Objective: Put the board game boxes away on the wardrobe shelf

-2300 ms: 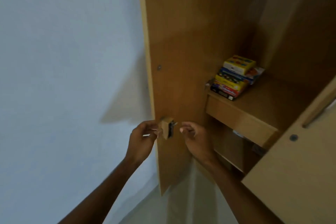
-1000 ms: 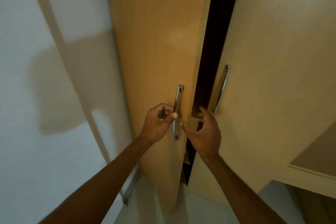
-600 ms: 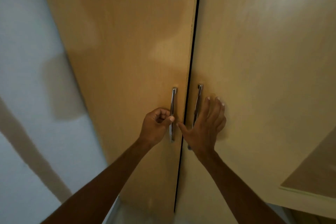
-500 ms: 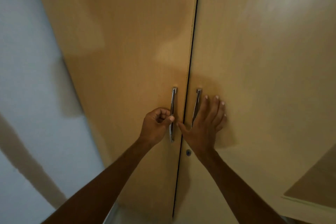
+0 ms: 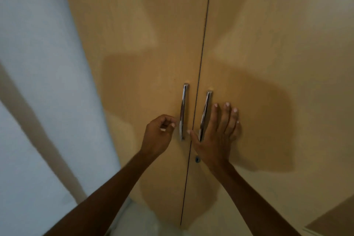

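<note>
Showing: wardrobe front, both doors shut, thin dark seam between them.
Left door (image 5: pixel 145 53): light wood, meeting right door at seam.
Right door (image 5: pixel 268 53): same wood, flush with left door.
Left handle (image 5: pixel 183 111): chrome bar, upright, just left of seam.
Right handle (image 5: pixel 206 115): chrome bar, slightly tilted, just right of seam, lower end hidden behind right hand.
Keyhole (image 5: pixel 197 159): small round fitting on right door, below handles, beside seam.
Left hand (image 5: pixel 159 136): fingers curled loosely inward, holding nothing; just beside left handle, not gripping it.
Right hand (image 5: pixel 218 134): flat against right door, fingers straight and slightly apart, thumb reaching toward seam.
Boxes: out of sight; doors cover the interior, position cannot be told.
Wall (image 5: pixel 38 82): pale, left of wardrobe, crossed by shadow.
</note>
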Demonstrator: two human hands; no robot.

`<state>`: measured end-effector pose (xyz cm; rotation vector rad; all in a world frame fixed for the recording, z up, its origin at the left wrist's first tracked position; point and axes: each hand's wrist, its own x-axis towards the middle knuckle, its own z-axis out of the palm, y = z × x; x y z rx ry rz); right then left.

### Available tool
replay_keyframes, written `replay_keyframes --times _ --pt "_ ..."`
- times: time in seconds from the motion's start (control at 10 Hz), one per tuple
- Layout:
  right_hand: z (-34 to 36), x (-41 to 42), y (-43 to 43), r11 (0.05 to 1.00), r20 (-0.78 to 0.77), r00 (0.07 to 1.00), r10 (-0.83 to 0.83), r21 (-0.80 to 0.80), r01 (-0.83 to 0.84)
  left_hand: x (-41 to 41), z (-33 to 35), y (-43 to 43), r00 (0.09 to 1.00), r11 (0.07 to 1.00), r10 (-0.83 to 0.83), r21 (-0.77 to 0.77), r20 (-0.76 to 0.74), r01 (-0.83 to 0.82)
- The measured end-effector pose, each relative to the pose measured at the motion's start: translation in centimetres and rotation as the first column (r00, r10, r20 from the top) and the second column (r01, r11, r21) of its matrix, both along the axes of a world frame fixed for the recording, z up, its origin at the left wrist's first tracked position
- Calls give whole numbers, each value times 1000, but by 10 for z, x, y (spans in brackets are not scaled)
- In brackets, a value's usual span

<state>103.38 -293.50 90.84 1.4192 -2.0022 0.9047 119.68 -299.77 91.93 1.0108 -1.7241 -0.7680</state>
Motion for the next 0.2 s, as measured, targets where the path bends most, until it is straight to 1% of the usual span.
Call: replay_keyframes --times 0.1,0.2 --pt "1 3 24 983 114 976 183 5 -185 26 -9 42 982 983 182 -2 54 -183" --pt "0 12 63 927 165 920 355 68 -369 52 -12 102 922 930 368 -49 124 -365"
